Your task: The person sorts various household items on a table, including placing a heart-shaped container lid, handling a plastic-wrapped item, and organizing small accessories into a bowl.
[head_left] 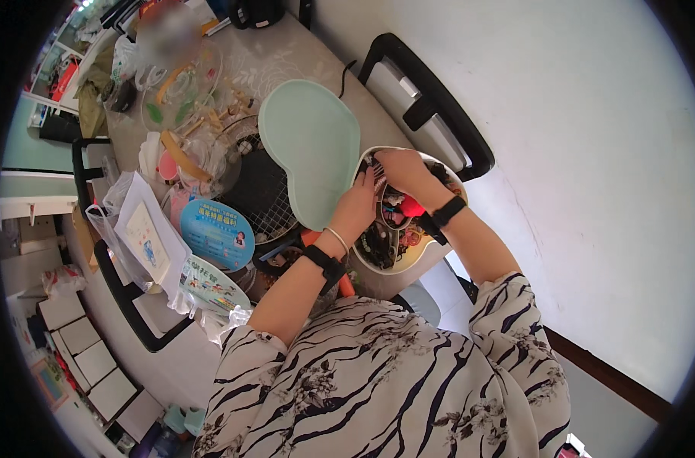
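Note:
A white round tray (362,262) with compartments stands on the table in front of me, filled with small hair accessories, some black, some bright red-pink, some yellow and orange. Both my hands are over its far left part. My left hand (355,204) reaches across the rim with its fingers pressed together. Beside it, my right hand (410,177) is bent inward with its fingers curled closed. A small dark striped piece (379,172) shows between the two hands; its kind is unclear. The fingertips partly hide what they grip. A pale green curved lid (311,145) lies left of the tray.
A round black wire grill (260,191) is left of the lid. Blue oval fan (218,234), white papers (147,237) and plastic bags crowd the left edge. Clear containers (181,91) stand farther back. Black-framed chairs (431,107) flank the table; a white wall rises at right.

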Action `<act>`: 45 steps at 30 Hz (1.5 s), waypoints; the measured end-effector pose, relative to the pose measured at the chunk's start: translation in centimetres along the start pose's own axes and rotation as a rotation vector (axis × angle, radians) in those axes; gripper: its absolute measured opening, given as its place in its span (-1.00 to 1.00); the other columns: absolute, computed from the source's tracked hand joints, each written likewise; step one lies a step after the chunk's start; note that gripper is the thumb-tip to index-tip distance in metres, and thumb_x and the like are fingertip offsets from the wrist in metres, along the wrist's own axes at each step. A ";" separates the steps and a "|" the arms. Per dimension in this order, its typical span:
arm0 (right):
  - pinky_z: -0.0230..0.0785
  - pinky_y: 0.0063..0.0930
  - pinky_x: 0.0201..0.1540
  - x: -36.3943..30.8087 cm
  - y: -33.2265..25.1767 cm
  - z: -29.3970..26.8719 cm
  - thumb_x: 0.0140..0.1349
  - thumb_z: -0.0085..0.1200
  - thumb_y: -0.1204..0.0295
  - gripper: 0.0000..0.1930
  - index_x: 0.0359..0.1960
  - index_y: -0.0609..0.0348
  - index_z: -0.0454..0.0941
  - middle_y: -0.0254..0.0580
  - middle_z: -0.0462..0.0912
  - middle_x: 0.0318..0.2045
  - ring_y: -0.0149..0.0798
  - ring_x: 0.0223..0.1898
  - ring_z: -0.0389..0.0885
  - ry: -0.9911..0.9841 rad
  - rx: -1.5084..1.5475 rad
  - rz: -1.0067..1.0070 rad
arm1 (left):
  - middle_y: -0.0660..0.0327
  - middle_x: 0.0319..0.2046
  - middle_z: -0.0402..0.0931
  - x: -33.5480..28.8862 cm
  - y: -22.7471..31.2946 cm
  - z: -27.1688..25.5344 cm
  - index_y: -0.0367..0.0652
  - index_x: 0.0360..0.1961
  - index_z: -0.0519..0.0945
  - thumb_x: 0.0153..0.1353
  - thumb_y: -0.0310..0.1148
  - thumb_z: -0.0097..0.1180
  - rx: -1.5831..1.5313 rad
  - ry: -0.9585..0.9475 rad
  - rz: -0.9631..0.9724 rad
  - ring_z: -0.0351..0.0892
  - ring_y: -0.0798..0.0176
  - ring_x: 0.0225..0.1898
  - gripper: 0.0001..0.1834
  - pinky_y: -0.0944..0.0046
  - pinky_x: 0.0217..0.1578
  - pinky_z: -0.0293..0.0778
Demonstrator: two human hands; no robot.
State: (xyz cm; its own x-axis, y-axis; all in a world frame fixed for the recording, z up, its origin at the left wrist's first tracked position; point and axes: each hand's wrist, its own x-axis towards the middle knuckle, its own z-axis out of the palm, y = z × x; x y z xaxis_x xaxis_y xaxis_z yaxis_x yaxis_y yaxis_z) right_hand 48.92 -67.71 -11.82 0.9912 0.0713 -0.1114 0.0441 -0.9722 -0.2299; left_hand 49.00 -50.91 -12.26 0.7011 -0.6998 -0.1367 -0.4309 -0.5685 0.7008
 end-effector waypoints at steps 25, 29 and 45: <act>0.47 -0.20 -0.14 0.9 0.3 1.2 0.03 0.02 0.48 -0.75 -0.24 0.08 0.65 -0.01 0.65 -0.24 -0.04 -0.15 0.63 -0.205 -0.005 0.117 | -0.18 -0.19 0.53 1.2 -2.3 0.8 -0.41 0.23 0.21 0.20 -0.45 0.01 -0.133 -0.093 -0.134 0.58 -0.02 -0.54 -0.43 0.12 -0.49 0.54; 0.44 -0.21 -0.11 -2.9 3.0 -0.4 0.09 0.00 0.42 -0.77 -0.23 0.10 0.63 -0.05 0.63 -0.28 0.01 -0.15 0.60 0.259 0.447 0.052 | -0.13 -0.02 0.48 -1.1 -1.9 0.5 -0.37 0.16 0.32 0.21 -0.46 -0.01 0.041 0.329 0.232 0.59 -0.12 -0.21 -0.52 0.09 -0.22 0.54; 0.45 -0.32 -0.26 -11.5 3.9 -2.8 0.04 0.04 0.43 -0.82 -0.30 0.08 0.62 -0.13 0.62 -0.43 -0.14 -0.35 0.60 0.135 0.513 0.233 | 0.07 0.04 0.47 -3.7 -0.8 -0.4 -0.21 -0.03 0.51 0.21 -0.45 -0.03 0.102 0.187 0.108 0.55 -0.09 -0.14 -0.70 0.05 -0.15 0.51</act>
State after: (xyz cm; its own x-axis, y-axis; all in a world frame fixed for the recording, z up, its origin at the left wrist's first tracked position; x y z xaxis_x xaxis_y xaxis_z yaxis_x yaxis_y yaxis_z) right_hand 38.07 -72.91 -8.68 0.9761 -0.1939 -0.0983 -0.2100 -0.7240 -0.6571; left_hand 46.97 -47.68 -11.97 0.7368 -0.6720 0.0740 -0.5577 -0.5422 0.6285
